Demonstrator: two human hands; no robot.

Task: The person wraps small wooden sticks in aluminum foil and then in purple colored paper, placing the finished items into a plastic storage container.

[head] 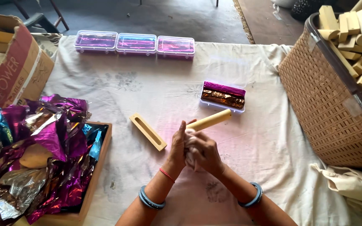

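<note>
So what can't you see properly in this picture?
- Head view: the near end of the pale wooden cylinder is hidden inside both hands, left hand and right hand.
- The white cloth scrap between the fingers is mostly covered.
- The woven brown basket is cut off by the right edge.
- The wooden tray is buried under crumpled shiny foil.

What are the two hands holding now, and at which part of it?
Both hands, left hand and right hand, hold a pale wooden cylinder at its near end, with a white cloth bunched between them; its far end points away, free.
</note>
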